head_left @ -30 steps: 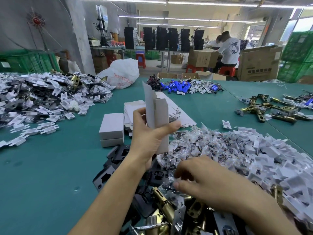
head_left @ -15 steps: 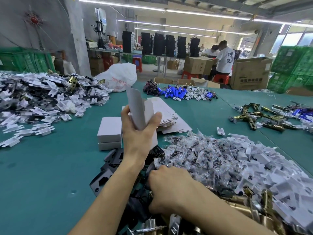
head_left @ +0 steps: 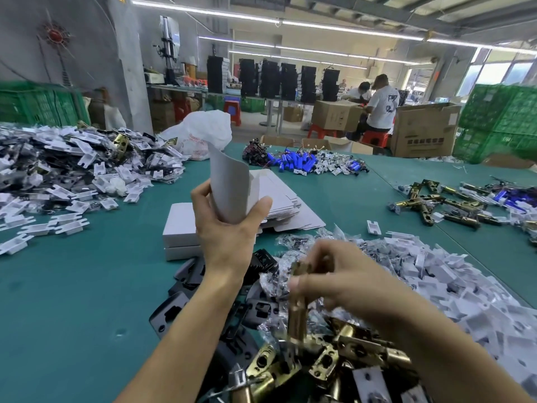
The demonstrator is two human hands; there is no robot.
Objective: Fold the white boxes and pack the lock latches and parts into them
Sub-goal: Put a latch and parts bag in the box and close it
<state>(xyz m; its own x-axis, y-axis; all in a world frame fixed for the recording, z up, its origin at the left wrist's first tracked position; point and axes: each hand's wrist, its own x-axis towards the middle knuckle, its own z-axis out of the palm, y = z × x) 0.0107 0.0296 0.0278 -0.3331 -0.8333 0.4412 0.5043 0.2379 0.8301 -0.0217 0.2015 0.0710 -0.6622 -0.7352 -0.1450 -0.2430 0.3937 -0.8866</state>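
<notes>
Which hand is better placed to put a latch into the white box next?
Probably right: the right hand holds a brass latch above the pile; the left hand is gripping the white box upright.

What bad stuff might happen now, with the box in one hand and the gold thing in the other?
The white box is not folded shut yet and only the left hand holds it, so it may buckle when the brass latch goes in. The right hand pinches that latch near its top, and it is blurred, so it might drop onto the latch pile.
</notes>
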